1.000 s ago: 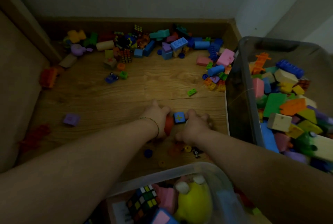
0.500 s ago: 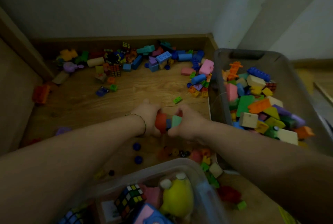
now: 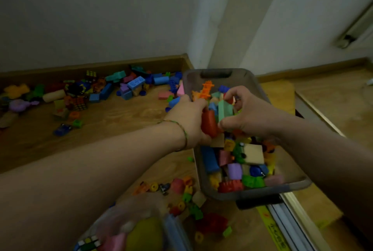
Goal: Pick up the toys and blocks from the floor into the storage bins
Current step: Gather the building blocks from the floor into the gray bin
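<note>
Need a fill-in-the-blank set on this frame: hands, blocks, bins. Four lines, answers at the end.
1. The left hand grips a block whose colour is ___.
2. The right hand holds a mint-green block above the grey bin, on the person's ___ side.
3. The bracelet is on the ___ arm.
4. The clear bin holding the yellow toy is at the view's ___ edge.
Missing words: red; right; left; bottom.

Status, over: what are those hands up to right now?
Left hand grips red block, right hand grips green block. Both above grey bin, not yet released. Nothing blocks the drop; loose blocks on floor.
</note>
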